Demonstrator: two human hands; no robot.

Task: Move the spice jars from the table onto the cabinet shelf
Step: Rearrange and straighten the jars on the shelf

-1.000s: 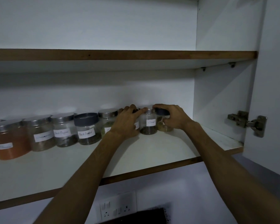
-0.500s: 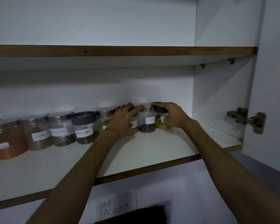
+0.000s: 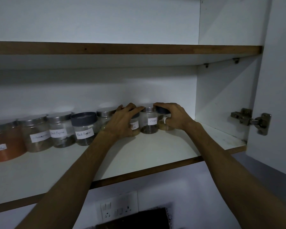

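Table not in view, so jars left to move: can't tell; shelf (image 3: 139, 156) front is bare; at its back, left hand (image 3: 122, 121) curls around a partly hidden jar left of the Cloves jar (image 3: 149, 120); right hand (image 3: 175, 117) grips the dark-lidded jar (image 3: 163, 119) right of it; judging placement nearly done; row of labelled jars (image 3: 59, 129) runs further left.

White cabinet shelf (image 3: 155, 151) – brown edge, orange-filled jar (image 3: 6, 146), grey-lidded jar (image 3: 84, 128)
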